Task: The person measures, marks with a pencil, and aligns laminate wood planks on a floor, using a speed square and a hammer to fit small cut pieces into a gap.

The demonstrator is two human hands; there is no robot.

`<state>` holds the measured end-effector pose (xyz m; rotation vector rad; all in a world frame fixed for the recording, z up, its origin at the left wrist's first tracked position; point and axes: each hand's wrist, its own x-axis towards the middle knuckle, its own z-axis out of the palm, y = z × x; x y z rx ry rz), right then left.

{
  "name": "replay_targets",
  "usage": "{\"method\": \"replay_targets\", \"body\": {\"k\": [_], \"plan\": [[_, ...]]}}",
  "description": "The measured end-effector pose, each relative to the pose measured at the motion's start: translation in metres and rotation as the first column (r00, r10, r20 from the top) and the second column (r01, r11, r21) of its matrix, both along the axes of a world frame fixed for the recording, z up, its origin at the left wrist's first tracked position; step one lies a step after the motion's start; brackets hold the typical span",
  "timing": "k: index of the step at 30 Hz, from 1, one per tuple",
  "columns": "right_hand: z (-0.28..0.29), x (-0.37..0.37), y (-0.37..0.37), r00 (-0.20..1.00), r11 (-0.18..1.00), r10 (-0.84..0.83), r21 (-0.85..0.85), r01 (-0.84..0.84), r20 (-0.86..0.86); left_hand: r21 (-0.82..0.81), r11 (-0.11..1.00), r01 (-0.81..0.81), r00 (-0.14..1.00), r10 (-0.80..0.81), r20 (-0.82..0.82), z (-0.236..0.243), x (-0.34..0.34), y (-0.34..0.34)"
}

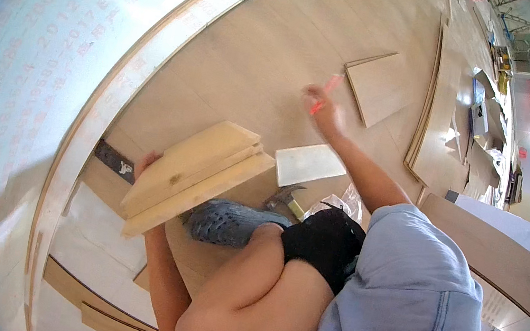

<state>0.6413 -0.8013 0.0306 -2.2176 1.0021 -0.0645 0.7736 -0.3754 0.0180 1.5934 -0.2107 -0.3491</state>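
My left hand (147, 162) grips a light wooden block (196, 157) with a stepped, grooved long edge. The block is tilted up off the floor and covers most of that hand's fingers. Out ahead, my right hand (324, 114) is closed around a slim red stick-like object (333, 84), smeared by motion, so its exact kind is unclear. That hand is over the laid floorboards, left of a short stack of cut boards (380, 86). A white rectangular piece (309, 165) lies between my hands, with a hammer (284, 198) beside my shoe.
A white printed panel (35, 71) with a pale edge strip stands along the left. Beneath the wooden block is a dark flat bar (113, 160). Long planks (427, 115) are stacked at the right, and another wide plank (489, 249) lies nearer. Clear plastic wrap (346, 204) sits by my knee.
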Motion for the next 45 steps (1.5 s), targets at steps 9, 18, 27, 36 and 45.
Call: {"method": "replay_targets", "body": {"k": [9,18,27,36,45], "plan": [[-0.023,-0.21,-0.317,0.325,0.318,-0.946,0.259,0.912,0.017,-0.224,0.947,0.232,0.973,-0.229,0.038,0.046,-0.001,-0.043],[-0.01,-0.155,-0.323,0.216,-0.01,-0.907,0.533,0.846,-0.361,-0.27,0.952,0.147,0.974,-0.187,-0.128,0.027,0.014,-0.012],[0.01,-0.101,-0.347,0.416,0.338,-0.908,0.692,0.638,0.061,-0.185,0.982,0.04,0.991,-0.015,0.136,0.082,0.025,-0.01],[0.079,-0.028,-0.174,0.642,0.653,-0.676,0.697,0.295,0.361,-0.122,0.969,-0.216,0.951,0.18,-0.25,0.093,0.044,-0.017],[0.067,-0.013,-0.048,0.729,0.708,-0.212,0.616,-0.345,0.651,-0.197,0.961,-0.192,0.968,0.152,-0.201,0.079,0.064,-0.022]]}}
